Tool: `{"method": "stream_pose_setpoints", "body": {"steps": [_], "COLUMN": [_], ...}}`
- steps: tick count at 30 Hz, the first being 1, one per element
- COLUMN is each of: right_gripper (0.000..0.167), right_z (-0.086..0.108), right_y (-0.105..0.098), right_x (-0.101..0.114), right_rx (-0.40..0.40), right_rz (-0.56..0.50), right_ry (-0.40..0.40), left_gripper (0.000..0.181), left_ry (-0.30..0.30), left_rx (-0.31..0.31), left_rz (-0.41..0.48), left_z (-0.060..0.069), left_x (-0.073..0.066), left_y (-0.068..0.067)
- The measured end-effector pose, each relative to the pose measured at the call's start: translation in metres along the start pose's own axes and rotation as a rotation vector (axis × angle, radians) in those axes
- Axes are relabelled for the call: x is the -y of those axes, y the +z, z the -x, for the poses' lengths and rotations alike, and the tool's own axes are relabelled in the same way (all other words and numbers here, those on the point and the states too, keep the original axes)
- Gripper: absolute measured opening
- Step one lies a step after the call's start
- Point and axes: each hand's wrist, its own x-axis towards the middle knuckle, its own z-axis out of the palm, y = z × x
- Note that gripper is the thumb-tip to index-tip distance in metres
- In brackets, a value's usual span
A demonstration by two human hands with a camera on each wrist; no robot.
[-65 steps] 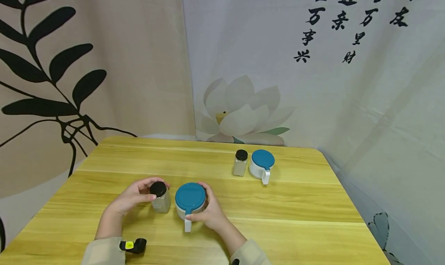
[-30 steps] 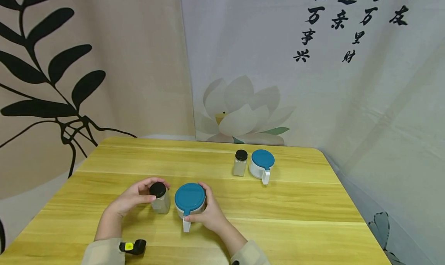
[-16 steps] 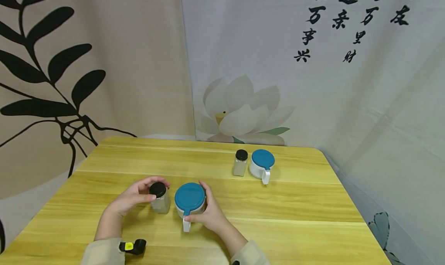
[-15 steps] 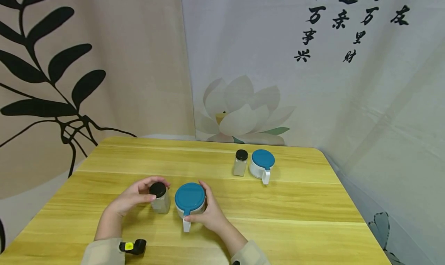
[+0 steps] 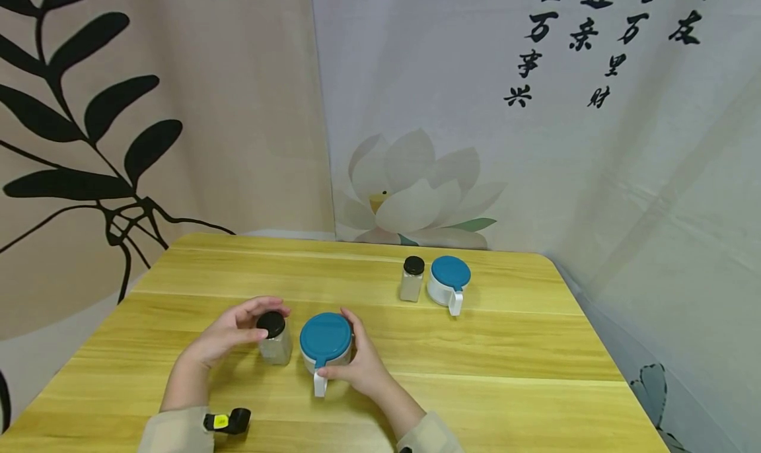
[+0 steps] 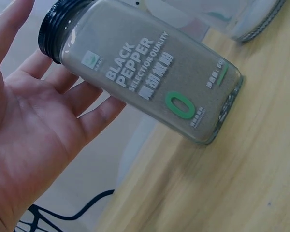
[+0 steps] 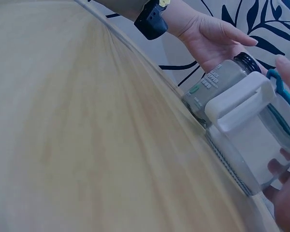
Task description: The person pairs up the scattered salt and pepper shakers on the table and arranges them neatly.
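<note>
In the head view a square glass pepper jar (image 5: 276,350) with a black lid stands upright on the table. The left hand (image 5: 228,334) is around it, with relaxed fingers behind the jar. In the right wrist view its thumb is apart from the lid. The left wrist view shows the label "BLACK PEPPER" on the jar (image 6: 150,72). Just right of it stands a round glass seasoning jar (image 5: 326,337) with a blue lid and white handle. The right hand (image 5: 362,364) holds it, its fingers curled round the glass and visible through it (image 7: 251,154); its thumb is near the handle.
At the back right of the wooden table (image 5: 505,347) stand a smaller-looking black-lidded jar (image 5: 411,284) and another blue-lidded jar (image 5: 448,284) with a white handle. Printed curtains (image 5: 416,109) hang behind the table. A black wrist camera (image 5: 234,421) sits on the left sleeve.
The left hand's fingers have lifted slightly behind the pepper jar. The right index finger reaches a little higher along the seasoning jar. Both jars stand practically where they were.
</note>
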Motion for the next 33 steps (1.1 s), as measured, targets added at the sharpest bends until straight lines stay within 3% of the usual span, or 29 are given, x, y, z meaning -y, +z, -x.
{"method": "stream_pose_setpoints", "body": {"steps": [10,19,33], "right_gripper": [0.097,0.097,0.094], "right_z": [-0.002,0.004,0.002], "right_y": [-0.008,-0.021,-0.037], "right_x": [0.002,0.042,0.055], "right_rx": [-0.018,-0.005,-0.051], "right_rz": [0.022,0.006,-0.002], "right_ry": [-0.064,-0.092,-0.114], "left_gripper": [0.049,0.049,0.054], "left_ry": [-0.001,0.003,0.064], "left_rx": [-0.048,-0.094,-0.179], "left_rz": [-0.094,-0.113,-0.148], "left_z": [-0.003,-0.005,-0.007], "left_x": [-0.012,-0.019,-0.033], "left_y": [0.005,0.007,0.009]}}
